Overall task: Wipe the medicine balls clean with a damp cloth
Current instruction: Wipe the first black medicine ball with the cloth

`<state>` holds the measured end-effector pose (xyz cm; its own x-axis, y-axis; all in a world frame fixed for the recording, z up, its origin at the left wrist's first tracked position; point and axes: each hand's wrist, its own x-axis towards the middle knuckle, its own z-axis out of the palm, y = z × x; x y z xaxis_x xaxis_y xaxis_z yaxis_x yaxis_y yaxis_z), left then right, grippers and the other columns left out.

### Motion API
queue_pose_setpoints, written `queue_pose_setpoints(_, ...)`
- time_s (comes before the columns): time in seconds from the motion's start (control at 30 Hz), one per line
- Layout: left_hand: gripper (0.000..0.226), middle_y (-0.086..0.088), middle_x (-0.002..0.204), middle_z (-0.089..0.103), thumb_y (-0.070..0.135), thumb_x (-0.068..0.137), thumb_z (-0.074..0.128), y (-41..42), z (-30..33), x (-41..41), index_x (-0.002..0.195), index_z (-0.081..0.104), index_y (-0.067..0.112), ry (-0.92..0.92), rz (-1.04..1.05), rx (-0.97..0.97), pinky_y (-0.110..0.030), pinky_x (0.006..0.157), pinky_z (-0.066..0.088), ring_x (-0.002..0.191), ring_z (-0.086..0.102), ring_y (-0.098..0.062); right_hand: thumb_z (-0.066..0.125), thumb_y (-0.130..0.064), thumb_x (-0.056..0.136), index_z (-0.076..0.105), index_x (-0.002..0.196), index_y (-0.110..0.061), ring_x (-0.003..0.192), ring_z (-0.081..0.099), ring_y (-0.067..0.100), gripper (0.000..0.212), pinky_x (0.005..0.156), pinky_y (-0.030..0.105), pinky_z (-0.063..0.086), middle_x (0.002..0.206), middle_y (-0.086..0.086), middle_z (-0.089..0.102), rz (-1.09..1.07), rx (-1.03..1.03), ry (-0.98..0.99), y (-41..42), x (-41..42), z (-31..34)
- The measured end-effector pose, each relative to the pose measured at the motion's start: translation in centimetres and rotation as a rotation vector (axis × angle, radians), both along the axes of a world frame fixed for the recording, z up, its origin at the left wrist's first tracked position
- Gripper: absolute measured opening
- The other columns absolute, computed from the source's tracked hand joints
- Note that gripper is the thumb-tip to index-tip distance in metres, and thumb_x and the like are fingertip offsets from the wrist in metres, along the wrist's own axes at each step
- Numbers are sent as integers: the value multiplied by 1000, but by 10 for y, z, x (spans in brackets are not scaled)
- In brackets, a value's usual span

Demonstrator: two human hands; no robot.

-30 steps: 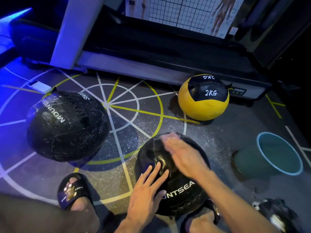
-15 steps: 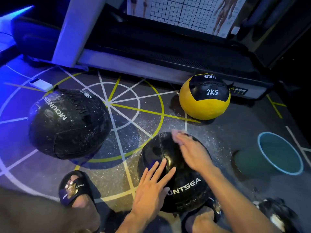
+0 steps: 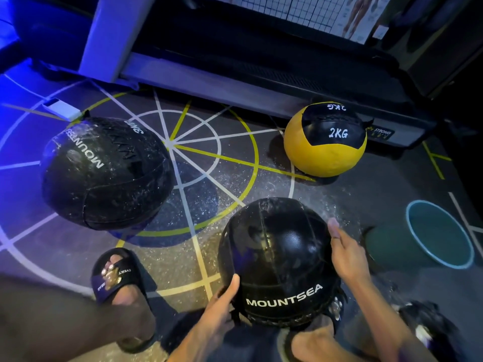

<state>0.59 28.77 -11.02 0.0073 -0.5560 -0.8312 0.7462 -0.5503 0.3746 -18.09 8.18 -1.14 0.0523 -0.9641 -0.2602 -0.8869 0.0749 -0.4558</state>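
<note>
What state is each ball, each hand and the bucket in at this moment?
Near black ball: on the floor, held on both sides, surface glossy.
Large black ball: on the floor, untouched, speckled with droplets.
Yellow ball: on the floor by the treadmill base, untouched.
Left hand: grips the near ball's lower left.
Right hand: rests on its right side.
Bucket: tilted, mouth open.

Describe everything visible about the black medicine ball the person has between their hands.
The near black ball is round, made of stitched panels in textured, leather-like material, with white MOUNTSEA lettering facing the camera. Its surface looks wet and glossy. It sits on the speckled floor close to the person's feet. The left hand cups its lower left side, thumb up against it; the right hand lies along its right side.
</note>
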Motion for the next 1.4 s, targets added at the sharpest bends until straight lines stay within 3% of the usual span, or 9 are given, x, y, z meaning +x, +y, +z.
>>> queue_pose_setpoints(0.37,56,1,106,80,53,72,83,12,8,46,117,74,21,-242,163,-44,-38,91,56,105,74,-21,33,-40,110,46,152,-37,138,46,42,44,115,51,33,149,15,54,-169,41,-160,50,27,-14)
queue_pose_setpoints(0.53,65,10,106,79,57,70,88,25,29,111,123,73,23,-668,148,-122,-25,89,56,99,73,-6,36,-30,110,42,155,-30,132,52,40,45,107,43,37,146,17,56,-129,136,-185,97,49,-44)
queue_pose_setpoints(0.67,103,12,117,57,95,49,64,29,35,129,136,62,39,-1149,-93,-46,-42,116,36,120,51,-17,39,-40,108,62,141,-14,124,58,39,47,103,41,41,132,21,66,-317,310,-293,127,45,-77)
queue_pose_setpoints(0.83,85,19,113,46,75,60,77,23,44,88,134,64,36,-1302,-129,-158,-20,98,28,110,37,-9,42,-61,83,67,132,-22,121,62,27,68,110,51,44,128,5,70,-489,321,-482,107,9,-117)
queue_pose_setpoints(0.97,91,20,114,44,91,58,66,21,37,66,131,66,37,-1410,-169,-215,-6,98,23,114,44,-15,41,-39,108,56,146,-21,139,49,22,45,120,36,32,149,0,56,-330,154,-445,91,54,-39)
queue_pose_setpoints(1.1,93,15,121,46,92,61,60,19,33,58,134,65,35,-1451,-192,-207,-25,100,31,119,45,-17,33,-23,112,39,155,-18,130,56,16,44,98,18,40,150,3,53,255,-88,-167,87,117,-1)
queue_pose_setpoints(1.2,90,14,124,46,91,65,58,20,29,57,135,64,35,-1531,-236,-197,-28,100,33,118,48,-20,30,-22,110,20,163,-18,154,22,13,54,122,25,15,168,0,25,705,-125,24,96,149,-2)
queue_pose_setpoints(1.3,88,17,126,45,90,64,62,21,30,55,135,64,38,-1502,-188,-198,-30,102,34,122,44,-17,24,-30,112,32,158,-29,145,42,18,46,120,38,35,161,-3,38,641,-131,21,76,120,-9)
queue_pose_setpoints(1.4,85,18,127,45,90,63,64,21,28,49,133,65,41,-1510,-172,-198,-32,102,36,121,41,-16,28,-32,113,50,148,-26,126,62,26,42,109,42,45,145,6,59,246,12,-75,49,63,-18)
